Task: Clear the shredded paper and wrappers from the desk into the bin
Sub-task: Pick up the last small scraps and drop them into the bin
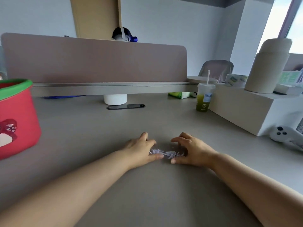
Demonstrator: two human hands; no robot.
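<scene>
A small heap of pale purple and white shredded paper (167, 154) lies on the grey desk (91, 131) in the middle. My left hand (141, 149) and my right hand (191, 150) rest on the desk on either side of the heap, cupped towards each other, fingers bent and fingertips and thumbs touching the shreds. Part of the heap is hidden under the fingers. The red bin with a green rim (16, 118) stands at the left edge of the desk, well apart from the hands.
A drink cup with a straw (204, 99) stands at the back right beside a white box (255, 108) holding a tall cream flask (268, 66). A white game controller (285, 136) lies right. A beige divider (95, 61) and a white cup (115, 99) sit behind; a green packet (178, 95) too.
</scene>
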